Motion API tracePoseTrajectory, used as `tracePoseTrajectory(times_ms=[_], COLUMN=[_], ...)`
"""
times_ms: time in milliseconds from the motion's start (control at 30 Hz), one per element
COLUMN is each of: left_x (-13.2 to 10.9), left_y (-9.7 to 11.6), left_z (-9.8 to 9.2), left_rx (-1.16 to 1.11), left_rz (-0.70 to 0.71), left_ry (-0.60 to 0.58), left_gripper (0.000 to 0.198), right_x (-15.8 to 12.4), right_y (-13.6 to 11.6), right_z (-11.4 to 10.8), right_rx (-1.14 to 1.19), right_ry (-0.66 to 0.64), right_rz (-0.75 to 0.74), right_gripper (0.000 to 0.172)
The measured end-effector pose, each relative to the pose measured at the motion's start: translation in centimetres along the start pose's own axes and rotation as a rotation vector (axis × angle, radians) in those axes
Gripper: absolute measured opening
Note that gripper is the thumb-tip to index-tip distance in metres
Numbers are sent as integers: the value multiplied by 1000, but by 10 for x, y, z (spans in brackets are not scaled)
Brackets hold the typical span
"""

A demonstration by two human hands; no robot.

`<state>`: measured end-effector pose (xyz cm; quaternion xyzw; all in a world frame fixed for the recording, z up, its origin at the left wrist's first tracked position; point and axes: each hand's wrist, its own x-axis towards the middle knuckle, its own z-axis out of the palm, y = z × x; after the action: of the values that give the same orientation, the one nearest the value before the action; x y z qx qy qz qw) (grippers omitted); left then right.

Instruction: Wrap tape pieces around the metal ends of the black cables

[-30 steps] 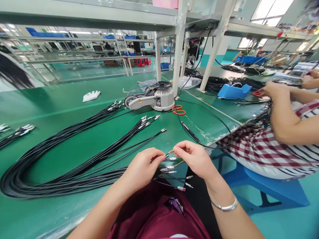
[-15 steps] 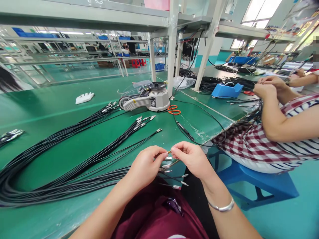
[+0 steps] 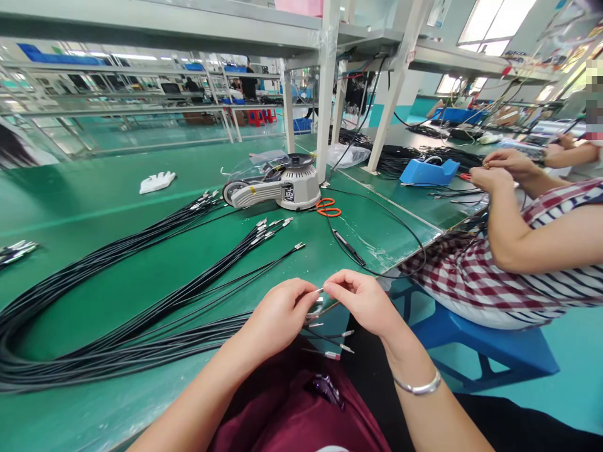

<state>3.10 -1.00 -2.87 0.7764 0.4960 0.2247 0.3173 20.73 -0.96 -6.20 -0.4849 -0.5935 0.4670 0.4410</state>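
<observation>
A glossy green tabletop (image 3: pixel 108 301) is filling the left and centre of the frame, while a long white metal shelf (image 3: pixel 164 28) is spanning the top. A teal floor (image 3: pixel 581 351) is showing at lower right. A blue plastic bin (image 3: pixel 459 115) is standing at upper right, its contents too small to tell. Black cables with silvery tips (image 3: pixel 160 348) are curving across the left. At lower centre, the left hand (image 3: pixel 280 314) and right hand (image 3: pixel 362 304) are both pinching a small silvery connector (image 3: pixel 321 290), thumbs and fingertips closed.
</observation>
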Motion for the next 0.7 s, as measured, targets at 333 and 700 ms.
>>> tracePoseTrajectory(times_ms=[333, 700], left_x=[4, 22], left_y=[-8, -9], left_z=[11, -16], left_rx=[121, 165], left_rz=[55, 106], left_ry=[61, 27], left_gripper=[28, 30], right_x=[2, -4], right_y=[10, -1], right_z=[11, -1], right_rx=[63, -33], right_ry=[-5, -8], right_rz=[47, 67], right_gripper=[19, 19])
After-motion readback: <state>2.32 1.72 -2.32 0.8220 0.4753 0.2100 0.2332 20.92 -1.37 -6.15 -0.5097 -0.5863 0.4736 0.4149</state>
